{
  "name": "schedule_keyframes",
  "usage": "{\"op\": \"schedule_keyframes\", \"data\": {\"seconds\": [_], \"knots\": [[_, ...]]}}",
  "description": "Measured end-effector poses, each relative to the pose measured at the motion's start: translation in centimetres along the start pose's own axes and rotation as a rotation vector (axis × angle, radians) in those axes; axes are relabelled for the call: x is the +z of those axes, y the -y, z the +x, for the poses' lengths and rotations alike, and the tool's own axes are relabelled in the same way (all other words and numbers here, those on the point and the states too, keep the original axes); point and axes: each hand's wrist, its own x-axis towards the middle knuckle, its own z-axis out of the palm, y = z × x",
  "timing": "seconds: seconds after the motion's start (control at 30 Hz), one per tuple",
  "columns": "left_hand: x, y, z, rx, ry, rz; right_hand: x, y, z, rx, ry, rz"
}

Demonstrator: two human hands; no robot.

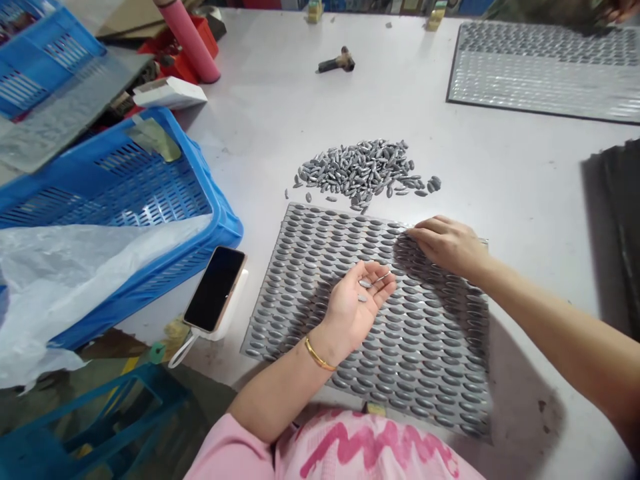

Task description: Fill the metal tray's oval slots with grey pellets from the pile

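Note:
My left hand [356,310] lies palm up over a grey perforated tray [295,260], cupping a few grey oval pellets [365,283] with a thin metal sliver by its fingers. My right hand [445,245] hovers at the tray's upper right, fingers pinched on what looks like a thin metal rod [483,241], and its fingertips nearly touch the tray. Most of the tray's oval recesses hold matching pellets. Just beyond the tray's far edge lies a loose heap of grey pellets [363,172] on the pale table [525,180].
A blue perforated crate [125,193] with a white plastic bag [65,280] stands left, beside a phone [215,289] on a white power bank. Another filled tray [545,73] lies far right, dark stacked trays [620,227] at right. A small dark tool [336,61] lies far off; a co-worker's hand [617,9] shows top right.

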Motion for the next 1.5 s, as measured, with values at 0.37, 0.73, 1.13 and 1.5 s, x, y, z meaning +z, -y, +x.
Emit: {"op": "schedule_keyframes", "data": {"seconds": [0.37, 0.73, 1.13, 1.5], "knots": [[0.2, 0.2, -0.2, -0.029, -0.008, 0.034, -0.6, -0.3, 0.8, -0.032, 0.091, 0.005], [0.5, 0.3, 0.1, -0.043, 0.140, 0.016, -4.1, 7.6, 0.7, -0.019, 0.020, 0.513], [0.8, 1.1, -0.3, -0.075, 0.007, 0.103, -4.4, 11.1, -1.1, -0.075, 0.006, 0.333], [-0.6, 1.5, 0.2, 0.101, 0.147, 0.398, -6.6, 9.6, -1.4, 0.256, 0.006, 0.806]]}}
